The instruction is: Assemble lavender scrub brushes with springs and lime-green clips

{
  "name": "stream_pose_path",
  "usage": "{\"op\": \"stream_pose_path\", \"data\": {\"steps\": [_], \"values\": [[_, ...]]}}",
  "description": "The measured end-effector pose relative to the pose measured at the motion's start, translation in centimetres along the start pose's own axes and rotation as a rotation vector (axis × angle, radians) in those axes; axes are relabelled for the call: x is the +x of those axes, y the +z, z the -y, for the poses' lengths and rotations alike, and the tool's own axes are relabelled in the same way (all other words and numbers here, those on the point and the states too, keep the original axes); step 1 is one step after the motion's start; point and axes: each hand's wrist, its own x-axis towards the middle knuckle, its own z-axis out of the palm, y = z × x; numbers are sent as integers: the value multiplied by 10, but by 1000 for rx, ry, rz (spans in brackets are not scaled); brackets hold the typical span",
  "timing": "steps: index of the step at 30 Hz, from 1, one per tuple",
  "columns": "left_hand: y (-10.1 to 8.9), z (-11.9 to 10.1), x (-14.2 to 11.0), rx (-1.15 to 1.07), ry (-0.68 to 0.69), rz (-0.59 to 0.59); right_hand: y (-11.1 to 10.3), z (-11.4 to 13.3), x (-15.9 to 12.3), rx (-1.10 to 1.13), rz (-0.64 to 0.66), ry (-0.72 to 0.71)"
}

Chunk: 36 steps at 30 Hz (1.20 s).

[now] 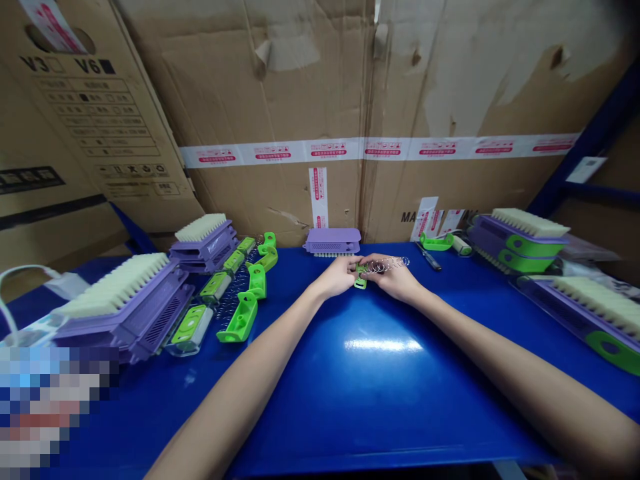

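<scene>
Both my hands meet over the far middle of the blue table (370, 373). My left hand (339, 275) pinches a small green plastic part (361, 276). My right hand (395, 278) is closed round a metal coil spring (387, 265), whose free end sticks out to the right. The spring's near end sits against the green part. Just behind my hands lies a purple brush body (333, 241), bristles down.
Purple brushes with cream bristles (125, 300) are stacked at the left beside green handles (240, 319), clear-and-green pieces (193, 328) and springs. More brushes (525, 237) lie at the right, with a screwdriver (429, 257). Large cardboard boxes (320, 107) wall off the back.
</scene>
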Motion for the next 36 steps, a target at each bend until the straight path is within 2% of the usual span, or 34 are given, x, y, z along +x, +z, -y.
{"op": "stream_pose_path", "data": {"steps": [7, 12, 20, 28, 33, 36], "values": [[3, 1, -1, -19, -3, -31, -3, -1, -1, -37, 35, 1], [4, 8, 2, -64, -60, -188, -6, -4, 0, -107, 47, -15], [3, 12, 2, -76, -54, -230, -9, 1, 0, 52, 135, 92], [6, 9, 2, -45, -71, -301, -10, 3, 0, 49, 150, 88], [9, 9, 2, 0, -68, -415, -6, 3, -2, 34, 91, 122], [11, 12, 3, 38, -46, -483, -3, 4, -4, -20, 35, 41]]}}
